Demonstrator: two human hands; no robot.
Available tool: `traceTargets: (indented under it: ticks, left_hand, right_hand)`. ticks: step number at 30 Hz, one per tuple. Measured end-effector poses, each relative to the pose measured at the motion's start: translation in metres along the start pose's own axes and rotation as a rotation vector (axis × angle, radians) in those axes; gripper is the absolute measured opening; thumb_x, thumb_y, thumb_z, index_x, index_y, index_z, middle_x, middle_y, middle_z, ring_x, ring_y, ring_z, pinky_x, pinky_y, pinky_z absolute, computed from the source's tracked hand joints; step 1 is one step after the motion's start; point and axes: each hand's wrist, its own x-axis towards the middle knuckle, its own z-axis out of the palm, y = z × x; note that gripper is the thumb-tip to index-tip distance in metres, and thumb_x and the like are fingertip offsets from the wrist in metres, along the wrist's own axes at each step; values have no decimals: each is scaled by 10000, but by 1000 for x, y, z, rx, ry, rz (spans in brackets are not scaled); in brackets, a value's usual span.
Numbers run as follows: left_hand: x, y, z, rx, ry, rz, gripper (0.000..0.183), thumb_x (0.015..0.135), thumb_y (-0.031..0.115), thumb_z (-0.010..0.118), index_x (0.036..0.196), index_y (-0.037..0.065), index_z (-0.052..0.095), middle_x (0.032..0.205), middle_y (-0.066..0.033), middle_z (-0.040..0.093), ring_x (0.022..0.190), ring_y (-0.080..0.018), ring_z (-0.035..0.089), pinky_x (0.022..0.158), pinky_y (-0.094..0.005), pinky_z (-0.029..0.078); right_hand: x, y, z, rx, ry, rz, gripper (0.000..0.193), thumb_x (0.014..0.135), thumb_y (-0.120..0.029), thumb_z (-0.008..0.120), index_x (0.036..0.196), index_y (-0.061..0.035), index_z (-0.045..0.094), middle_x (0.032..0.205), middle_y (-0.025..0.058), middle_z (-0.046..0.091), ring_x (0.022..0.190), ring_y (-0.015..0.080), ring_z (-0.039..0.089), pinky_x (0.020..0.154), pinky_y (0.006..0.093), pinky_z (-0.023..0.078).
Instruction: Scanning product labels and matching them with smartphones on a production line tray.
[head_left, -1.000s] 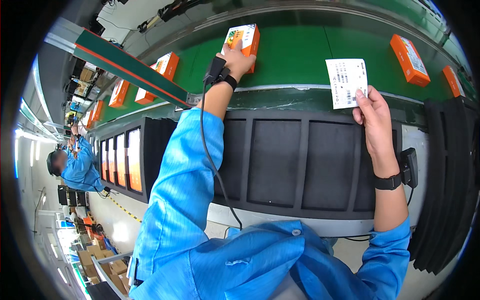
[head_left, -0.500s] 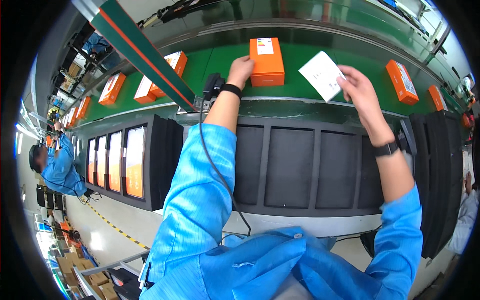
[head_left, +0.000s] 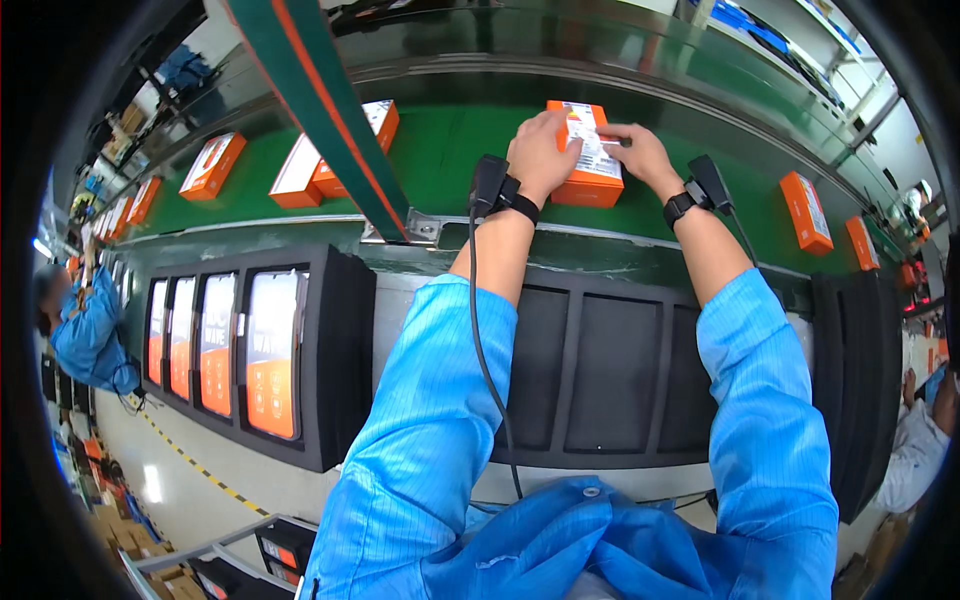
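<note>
On the green conveyor belt, an orange box [head_left: 588, 190] lies between my hands, with a white printed label [head_left: 597, 158] on its top face. My left hand [head_left: 543, 155] rests on the box's left side, its fingers apart and its thumb across the label. From the right, my right hand [head_left: 641, 156] reaches over the top with its index finger stretched out and the thumb touching the label. The fingers partly cover the label, and I cannot tell whether it is fully stuck down. Each wrist has a black band and a small cabled device.
Nearer me stands a black foam tray [head_left: 577, 460] with recessed compartments. Another foam tray [head_left: 345, 360], at left, holds several flat white-and-orange panels [head_left: 270, 395]. A green post [head_left: 335, 110] rises beside my left arm. More orange boxes [head_left: 806, 212] sit along the belt.
My right hand has moved left and forward to the box; the white square paper it held now appears as a label on top. My left hand has shifted from the box's side onto its top.
</note>
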Motion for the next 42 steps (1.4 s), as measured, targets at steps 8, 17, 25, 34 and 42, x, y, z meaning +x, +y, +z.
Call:
traceTargets:
  ticks: [8,17,25,34,42]
  left_hand:
    - [14,-5,-2,328,-248,537,362,799,369,589,1084,165,681,1152,-81,629,1093,-264,551,911,-403,449]
    - [18,15,-30,118,-24,493,235,844,151,594,1049,62,669,1106,-138,627,1082,-306,554,974,-390,405]
    - [-49,175,-141,-126,-53,637,216,892,77,542,1072,49,656,1160,-111,600,1115,-256,543,984,-349,388]
    - [-157,114,-147,-407,-242,43,371,885,142,569,1223,-8,553,1237,-165,568,1189,-276,508,1020,-332,361]
    - [-278,80,-192,-128,-306,-293,564,907,207,553,1369,-54,361,1447,-286,291,1365,-373,289,1094,-372,271]
  right_hand:
    - [-158,21,-119,-482,193,-134,559,839,-338,640,1274,-16,500,1319,216,483,1226,334,473,977,391,419]
    - [-400,26,-127,-324,185,629,514,830,-441,620,1052,23,619,969,252,640,965,387,609,826,430,471]
    - [-464,-9,-219,-127,725,600,527,867,-328,611,1202,73,537,1162,223,601,1079,289,584,917,365,447]
    - [-733,136,-440,494,1148,948,514,877,-268,610,1245,78,512,1195,137,582,1020,228,590,917,320,462]
    - [-765,178,-479,-1173,960,1088,637,870,-480,562,1270,15,529,1256,239,543,1150,350,518,985,430,386]
